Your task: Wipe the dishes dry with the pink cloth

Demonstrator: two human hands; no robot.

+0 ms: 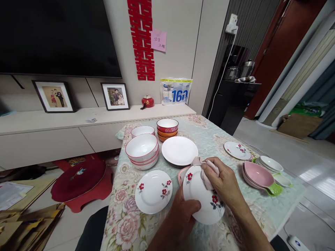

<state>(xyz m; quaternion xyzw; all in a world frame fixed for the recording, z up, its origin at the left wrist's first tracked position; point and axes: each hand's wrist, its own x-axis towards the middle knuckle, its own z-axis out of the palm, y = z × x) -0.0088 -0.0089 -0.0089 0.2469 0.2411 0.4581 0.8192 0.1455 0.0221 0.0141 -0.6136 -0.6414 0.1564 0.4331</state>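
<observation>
My left hand point(184, 211) grips a white plate with red flowers point(200, 198) by its lower left side, thumb on its face. The plate is tilted up above the table. A pale pink cloth point(208, 176) is pinched in my right hand point(222, 181) and pressed against the plate's upper rim. Behind the held plate, part of a pink dish point(181, 174) shows; the rest is hidden. A second flowered plate point(154, 191) lies flat to the left of my hands. Just beyond them is a stack topped by a plain white plate point(179, 150).
White bowls with red rims point(142, 150) are stacked at left, near red and orange bowls point(167, 129). At right sit another flowered plate point(237, 150), pink bowls point(258, 174) and small white bowls point(270, 163). A floral tablecloth point(128, 223) covers the table. A red stool point(81, 181) stands left.
</observation>
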